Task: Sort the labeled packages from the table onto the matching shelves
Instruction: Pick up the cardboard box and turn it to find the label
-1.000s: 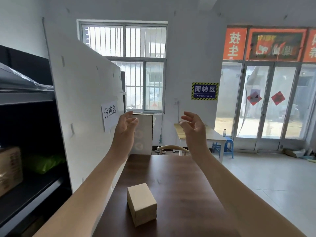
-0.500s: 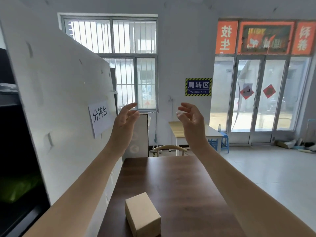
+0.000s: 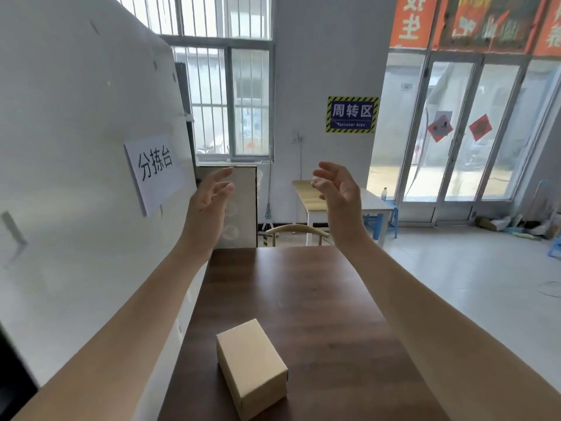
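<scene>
A small plain cardboard package lies on the dark wooden table, near its front left. No label shows on its visible faces. My left hand and my right hand are raised well above the table's far end, palms facing each other, fingers spread and slightly curled, holding nothing. Both hands are far beyond and above the package. The shelves are almost out of view; only a dark edge shows at the lower left.
A white partition board with a paper sign stands along the table's left side. Beyond the table are a chair back, a light table, blue stools and glass doors. Open tiled floor lies right.
The view has swung right, so the dark shelves at left have nearly left the frame. Both hands stay raised and empty; the package has not moved on the table.
</scene>
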Demonstrator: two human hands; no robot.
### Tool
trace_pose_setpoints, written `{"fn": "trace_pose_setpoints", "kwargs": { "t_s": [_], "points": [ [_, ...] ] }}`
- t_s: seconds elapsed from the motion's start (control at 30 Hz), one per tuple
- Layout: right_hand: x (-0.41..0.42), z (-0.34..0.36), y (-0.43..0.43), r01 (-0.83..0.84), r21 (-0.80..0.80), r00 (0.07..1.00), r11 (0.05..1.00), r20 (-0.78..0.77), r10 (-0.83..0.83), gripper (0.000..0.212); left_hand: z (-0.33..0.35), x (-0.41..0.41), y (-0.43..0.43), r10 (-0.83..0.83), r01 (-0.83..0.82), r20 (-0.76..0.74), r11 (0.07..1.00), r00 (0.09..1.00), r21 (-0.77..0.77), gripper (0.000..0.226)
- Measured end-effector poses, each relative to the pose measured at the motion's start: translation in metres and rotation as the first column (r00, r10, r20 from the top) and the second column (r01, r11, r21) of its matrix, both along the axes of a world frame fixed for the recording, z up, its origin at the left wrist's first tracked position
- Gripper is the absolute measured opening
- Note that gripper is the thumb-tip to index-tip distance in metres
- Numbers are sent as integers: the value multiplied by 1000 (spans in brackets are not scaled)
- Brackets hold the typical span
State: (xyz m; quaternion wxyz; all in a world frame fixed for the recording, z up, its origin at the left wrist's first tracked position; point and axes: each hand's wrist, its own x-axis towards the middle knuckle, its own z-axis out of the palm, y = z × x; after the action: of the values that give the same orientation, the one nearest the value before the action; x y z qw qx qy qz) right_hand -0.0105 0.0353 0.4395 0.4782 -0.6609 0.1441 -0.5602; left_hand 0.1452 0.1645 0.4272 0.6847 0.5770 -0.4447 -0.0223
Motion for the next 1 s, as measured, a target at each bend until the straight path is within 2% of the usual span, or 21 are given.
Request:
{"fn": "trace_pose_setpoints", "kwargs": {
  "t_s": [0.07,0.2,0.33,0.53,0.7,0.77,0.87,0.93,1.0],
  "points": [
    [15,-19,-18,-21,27,1000,999,-15,22,34,-19,12,-15,27,-26,-18,999,999,20,28],
    [44,-75,-51,-96,164,994,982,-29,102,31,-73,29,-43,114,-102,-165,991,980,82,25],
    [74,-159,-82,-86,275,979,958,-157,133,31,-158,43,-64,220,-156,-293,961,930,229,26],
    [91,-289,-94,-49,429,896,902,-379,229,35,-293,58,-69,413,-185,-432,859,802,478,36],
    [101,-368,-95,4,549,783,836,-522,339,39,-372,72,-58,519,-127,-522,781,677,611,51],
    [105,-397,-96,32,600,734,800,-557,388,42,-397,76,-57,517,-85,-572,784,637,615,59],
    [110,-435,-97,77,699,684,711,-556,472,63,-429,74,-54,446,16,-705,839,551,544,62],
    [110,-456,-94,89,794,678,601,-491,547,67,-446,68,-50,387,80,-778,871,495,484,66],
    [112,-473,-92,41,867,686,497,-386,617,61,-456,64,-46,343,95,-822,899,454,427,71]
  ]
}}
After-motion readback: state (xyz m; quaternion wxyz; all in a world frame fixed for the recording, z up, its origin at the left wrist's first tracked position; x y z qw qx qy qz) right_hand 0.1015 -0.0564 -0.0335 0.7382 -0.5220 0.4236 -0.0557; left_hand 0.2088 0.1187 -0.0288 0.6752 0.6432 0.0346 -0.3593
